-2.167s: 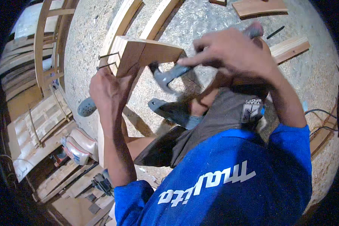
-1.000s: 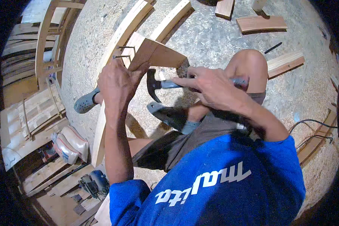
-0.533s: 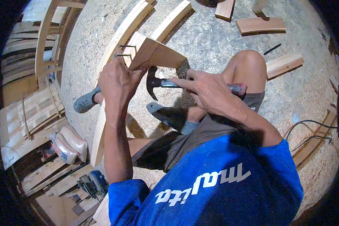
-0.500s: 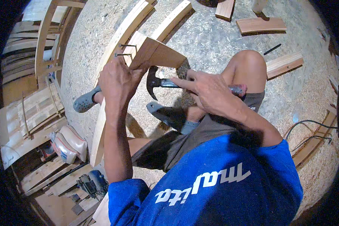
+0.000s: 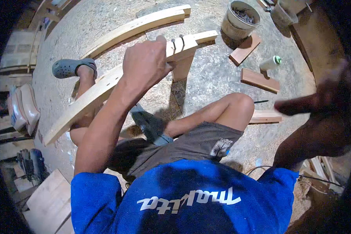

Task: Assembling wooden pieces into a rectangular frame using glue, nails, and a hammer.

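My left hand (image 5: 144, 62) is closed round the upper part of a long pale wooden beam (image 5: 82, 102), which slants across my lower leg. Just beyond my knuckles, two nails (image 5: 178, 43) stick up from the beam's end. A shorter brown board (image 5: 183, 67) meets that end from below. My right hand (image 5: 323, 97) is raised far out to the right, dark and blurred, with one finger or thumb pointing left. Its grip is lost in shadow near the picture's rim, and no hammer shows.
A bucket of nails (image 5: 241, 19) stands at the far right, near short wooden blocks (image 5: 259, 80) and a white bottle with a green cap (image 5: 270, 62). Another curved beam (image 5: 136, 27) lies beyond my left hand. Filled sacks (image 5: 23, 107) sit at the left.
My right hand has swung from beside the board out to the right, and the hammer it held has left view. The view has shifted, bringing the bucket in; my left hand still grips the beam.
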A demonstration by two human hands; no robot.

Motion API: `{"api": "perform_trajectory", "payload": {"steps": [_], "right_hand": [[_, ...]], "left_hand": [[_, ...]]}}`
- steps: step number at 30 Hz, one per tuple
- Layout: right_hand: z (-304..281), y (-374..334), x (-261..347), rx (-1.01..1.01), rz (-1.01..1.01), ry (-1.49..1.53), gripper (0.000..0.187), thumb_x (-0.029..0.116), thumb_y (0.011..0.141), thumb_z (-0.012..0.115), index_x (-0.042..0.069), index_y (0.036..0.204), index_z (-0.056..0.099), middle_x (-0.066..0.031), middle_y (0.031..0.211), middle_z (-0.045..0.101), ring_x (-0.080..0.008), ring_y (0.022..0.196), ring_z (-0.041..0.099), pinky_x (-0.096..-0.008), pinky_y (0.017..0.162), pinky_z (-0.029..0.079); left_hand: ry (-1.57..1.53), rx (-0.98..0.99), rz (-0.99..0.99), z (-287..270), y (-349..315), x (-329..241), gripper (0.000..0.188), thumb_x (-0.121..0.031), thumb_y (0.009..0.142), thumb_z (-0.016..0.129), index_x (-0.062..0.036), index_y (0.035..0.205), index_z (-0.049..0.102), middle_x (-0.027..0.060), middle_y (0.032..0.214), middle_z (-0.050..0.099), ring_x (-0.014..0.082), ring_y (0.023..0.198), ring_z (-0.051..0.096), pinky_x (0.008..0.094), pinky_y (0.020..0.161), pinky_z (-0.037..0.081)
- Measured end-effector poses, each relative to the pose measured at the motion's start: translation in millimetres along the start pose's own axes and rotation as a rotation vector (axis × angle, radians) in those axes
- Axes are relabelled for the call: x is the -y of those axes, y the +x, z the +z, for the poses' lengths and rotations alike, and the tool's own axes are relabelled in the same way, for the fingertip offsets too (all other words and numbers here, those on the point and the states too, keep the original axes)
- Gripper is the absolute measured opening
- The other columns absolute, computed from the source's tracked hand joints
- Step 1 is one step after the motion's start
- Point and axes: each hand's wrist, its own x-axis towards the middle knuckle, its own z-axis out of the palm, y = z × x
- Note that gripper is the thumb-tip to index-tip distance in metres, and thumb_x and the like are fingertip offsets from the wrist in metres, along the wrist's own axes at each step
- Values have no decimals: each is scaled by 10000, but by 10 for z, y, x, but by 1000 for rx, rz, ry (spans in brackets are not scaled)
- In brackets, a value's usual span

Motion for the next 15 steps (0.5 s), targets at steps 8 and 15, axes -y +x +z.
{"api": "perform_trajectory", "payload": {"steps": [8, 15], "right_hand": [[209, 185, -175, 349, 5, -30, 514, 32, 946, 560, 103, 1452, 506, -183, 1076, 676, -358, 806, 634, -333, 783, 505], [-1105, 437, -127, 598, 32, -166, 327, 133, 985, 517, -35, 1228, 656, -140, 1072, 724, -215, 932, 697, -332, 839, 569]], "left_hand": [[-55, -62, 39, 103, 0, 38, 434, -269, 714, 843, 44, 905, 611, 237, 731, 688, 415, 710, 706, 492, 617, 564], [-24, -65, 29, 37, 26, 2, 426, -277, 723, 837, 36, 906, 613, 231, 742, 692, 407, 717, 707, 492, 635, 563]]}}
